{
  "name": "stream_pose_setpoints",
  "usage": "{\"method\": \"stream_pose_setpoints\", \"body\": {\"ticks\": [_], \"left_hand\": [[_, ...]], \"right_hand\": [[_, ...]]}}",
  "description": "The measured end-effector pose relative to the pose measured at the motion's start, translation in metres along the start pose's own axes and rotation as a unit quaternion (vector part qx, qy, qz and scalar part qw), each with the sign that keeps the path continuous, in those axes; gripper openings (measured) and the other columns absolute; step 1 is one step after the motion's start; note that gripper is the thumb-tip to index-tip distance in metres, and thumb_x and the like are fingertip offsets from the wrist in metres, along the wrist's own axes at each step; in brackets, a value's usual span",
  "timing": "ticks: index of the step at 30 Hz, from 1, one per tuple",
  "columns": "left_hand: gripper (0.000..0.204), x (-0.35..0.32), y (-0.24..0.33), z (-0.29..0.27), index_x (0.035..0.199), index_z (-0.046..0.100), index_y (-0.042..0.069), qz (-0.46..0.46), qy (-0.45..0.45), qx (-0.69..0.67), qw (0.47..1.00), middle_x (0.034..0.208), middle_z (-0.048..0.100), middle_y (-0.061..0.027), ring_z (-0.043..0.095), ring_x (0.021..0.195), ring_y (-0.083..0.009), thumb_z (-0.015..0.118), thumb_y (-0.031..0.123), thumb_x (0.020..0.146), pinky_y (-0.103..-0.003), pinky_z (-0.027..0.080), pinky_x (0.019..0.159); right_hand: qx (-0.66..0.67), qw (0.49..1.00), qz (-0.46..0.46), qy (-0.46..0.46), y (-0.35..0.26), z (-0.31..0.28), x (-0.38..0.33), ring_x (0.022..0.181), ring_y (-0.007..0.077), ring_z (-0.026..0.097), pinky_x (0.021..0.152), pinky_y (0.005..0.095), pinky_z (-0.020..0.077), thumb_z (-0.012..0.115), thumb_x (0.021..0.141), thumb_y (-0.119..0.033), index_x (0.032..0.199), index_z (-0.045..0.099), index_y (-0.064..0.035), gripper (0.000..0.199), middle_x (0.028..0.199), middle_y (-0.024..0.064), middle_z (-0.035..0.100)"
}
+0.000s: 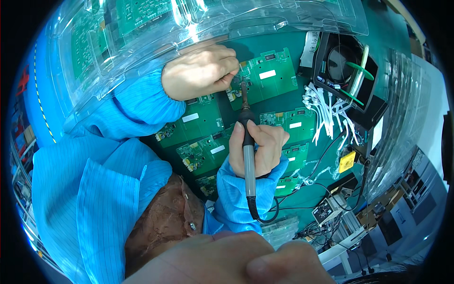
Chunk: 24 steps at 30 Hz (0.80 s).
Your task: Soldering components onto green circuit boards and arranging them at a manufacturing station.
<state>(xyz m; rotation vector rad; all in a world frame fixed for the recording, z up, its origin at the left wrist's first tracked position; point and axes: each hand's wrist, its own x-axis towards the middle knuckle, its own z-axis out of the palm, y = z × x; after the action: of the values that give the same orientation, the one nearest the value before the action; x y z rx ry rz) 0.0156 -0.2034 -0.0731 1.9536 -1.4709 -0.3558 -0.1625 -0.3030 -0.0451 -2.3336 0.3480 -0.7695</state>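
Observation:
My right hand [269, 146] is wrapped round the grey and black handle of a soldering iron [249, 163]. The iron's tip points away from me and meets the components at the left part of a green circuit board [279, 84]. My left hand [201, 71] is closed by that board's left edge, its fingertips close to the iron's tip. Whatever its fingers pinch is hidden. More green boards with white labels lie nearer to me: one board [206, 118] below my left hand, another board [302, 128] right of the iron.
Clear plastic trays [189, 35] with boards stand along the far side. At the right are a black holder [321, 57] with a solder spool, a bundle of white wires [324, 109], a yellow sponge [347, 162] and a grey box [328, 208] with cables. The iron's cord loops rightward.

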Motion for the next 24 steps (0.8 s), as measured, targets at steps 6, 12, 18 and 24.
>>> {"method": "stream_pose_setpoints", "body": {"ticks": [6,12,18,24], "left_hand": [[0.011,0.001,0.000,0.002,0.083,0.057,0.003,0.016,0.009,0.003,1.000,0.077,0.054,-0.0097,0.057,0.075,-0.0301,0.064,0.004,0.075,-0.038,0.042,0.069],[0.013,0.002,0.010,-0.010,0.087,0.052,0.001,-0.061,-0.003,-0.068,0.996,0.084,0.051,-0.0126,0.054,0.075,-0.0311,0.059,0.000,0.077,-0.039,0.044,0.070],[0.008,0.001,0.010,-0.012,0.085,0.047,0.000,-0.062,0.019,-0.084,0.994,0.081,0.047,-0.0149,0.050,0.077,-0.0340,0.053,0.003,0.081,-0.042,0.043,0.069],[0.012,0.001,0.006,-0.013,0.089,0.050,0.002,-0.021,0.018,-0.054,0.998,0.086,0.050,-0.0122,0.051,0.076,-0.0307,0.058,0.007,0.081,-0.037,0.044,0.069]], "right_hand": [[0.001,1.000,0.001,0.000,0.001,0.000,-0.001,0.060,0.0205,0.051,0.062,0.0340,0.0351,0.078,0.065,0.001,0.090,0.060,-0.0045,0.032,0.073,0.0056,0.056],[0.012,0.999,0.019,0.036,0.001,-0.014,-0.001,0.061,0.0204,0.051,0.062,0.0330,0.0365,0.075,0.068,0.002,0.090,0.060,-0.0048,0.028,0.072,0.0067,0.057],[0.007,0.999,0.019,0.041,-0.005,-0.015,0.003,0.061,0.0203,0.050,0.063,0.0328,0.0369,0.074,0.069,0.002,0.090,0.060,-0.0053,0.027,0.072,0.0066,0.057],[-0.004,0.999,0.028,0.042,-0.005,-0.020,0.001,0.061,0.0206,0.051,0.064,0.0339,0.0363,0.076,0.068,0.000,0.090,0.061,-0.0063,0.027,0.074,0.0064,0.057]]}}
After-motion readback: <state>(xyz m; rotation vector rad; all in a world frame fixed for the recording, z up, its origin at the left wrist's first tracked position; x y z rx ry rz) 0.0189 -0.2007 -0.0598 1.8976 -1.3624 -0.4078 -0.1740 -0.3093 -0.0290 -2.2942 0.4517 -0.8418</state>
